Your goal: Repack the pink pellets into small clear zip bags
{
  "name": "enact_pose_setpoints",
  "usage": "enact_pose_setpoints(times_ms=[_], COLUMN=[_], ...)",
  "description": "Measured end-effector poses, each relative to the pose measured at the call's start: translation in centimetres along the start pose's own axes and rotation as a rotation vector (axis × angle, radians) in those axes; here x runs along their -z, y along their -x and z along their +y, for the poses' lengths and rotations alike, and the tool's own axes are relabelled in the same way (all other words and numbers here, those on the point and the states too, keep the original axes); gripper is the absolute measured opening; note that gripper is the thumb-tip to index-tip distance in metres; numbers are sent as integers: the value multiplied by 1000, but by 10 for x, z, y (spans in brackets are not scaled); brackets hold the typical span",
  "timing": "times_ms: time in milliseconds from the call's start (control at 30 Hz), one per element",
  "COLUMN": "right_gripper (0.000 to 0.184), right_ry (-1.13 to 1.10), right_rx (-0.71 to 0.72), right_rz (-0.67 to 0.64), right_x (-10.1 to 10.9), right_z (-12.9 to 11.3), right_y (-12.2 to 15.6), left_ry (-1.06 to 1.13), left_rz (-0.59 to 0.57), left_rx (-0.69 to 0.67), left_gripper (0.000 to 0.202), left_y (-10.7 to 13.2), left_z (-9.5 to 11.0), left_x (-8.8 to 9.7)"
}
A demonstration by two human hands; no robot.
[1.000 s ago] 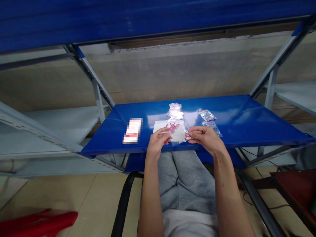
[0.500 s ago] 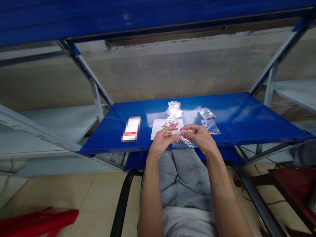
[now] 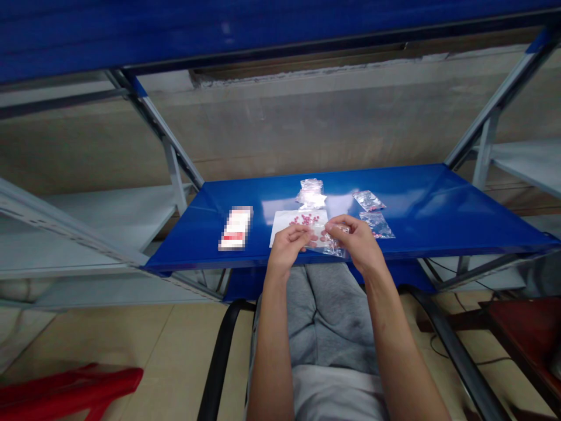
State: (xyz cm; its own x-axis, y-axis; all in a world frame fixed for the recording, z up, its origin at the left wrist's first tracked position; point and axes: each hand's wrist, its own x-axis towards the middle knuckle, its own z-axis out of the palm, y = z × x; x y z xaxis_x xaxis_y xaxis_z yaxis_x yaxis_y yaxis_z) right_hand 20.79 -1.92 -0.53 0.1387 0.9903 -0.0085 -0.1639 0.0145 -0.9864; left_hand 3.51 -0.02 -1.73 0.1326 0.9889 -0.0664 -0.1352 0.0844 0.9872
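A small clear plastic bag (image 3: 335, 249) is held just above the near edge of the blue table (image 3: 429, 216), in front of the person's lap and overlapping the near right part of a white sheet (image 3: 277, 225). The right hand (image 3: 360, 241) grips it from the right, thumb and forefinger pinched together, the other fingers curled. The left hand (image 3: 286, 248) comes in opposite, fingers bent inward and tips at the bag's left end; whether they pinch it I cannot tell. Both forearms reach forward, roughly level with each other. One second ago the hands stood wider apart, the right beyond the sheet's right edge; half a second ago the fingertips nearly met, and now a small gap separates them again. Red beads (image 3: 305, 219) lie on the sheet just beyond the fingers. Farther out are a stack of bags (image 3: 311, 192) and, to the right, two bags with red contents (image 3: 376, 224).
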Motion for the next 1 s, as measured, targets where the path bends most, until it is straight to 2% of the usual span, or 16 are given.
enact_pose_setpoints(times_ms=[167, 333, 400, 600, 800, 1000], right_gripper=[31, 28, 28, 22, 18, 26], right_ry=[88, 341, 403, 393, 326, 253], right_rx=[-1, 162, 211, 229, 212, 170], right_rz=[-121, -198, -193, -206, -164, -58], right_x=[8, 12, 13, 14, 12, 2], right_z=[-2, -3, -3, -1, 0, -1], right_y=[0, 0, 1, 0, -2, -2], left_ry=[-1, -131, -149, -160, -112, 118], left_rz=[51, -72, -107, -145, -60, -4], left_rx=[-7, 10, 6, -37, -34, -3], left_gripper=[32, 23, 22, 26, 30, 33], left_y=[0, 4, 5, 4, 1, -3], left_z=[2, 8, 8, 6, 1, -3], left_x=[1, 1, 0, 2, 5, -1])
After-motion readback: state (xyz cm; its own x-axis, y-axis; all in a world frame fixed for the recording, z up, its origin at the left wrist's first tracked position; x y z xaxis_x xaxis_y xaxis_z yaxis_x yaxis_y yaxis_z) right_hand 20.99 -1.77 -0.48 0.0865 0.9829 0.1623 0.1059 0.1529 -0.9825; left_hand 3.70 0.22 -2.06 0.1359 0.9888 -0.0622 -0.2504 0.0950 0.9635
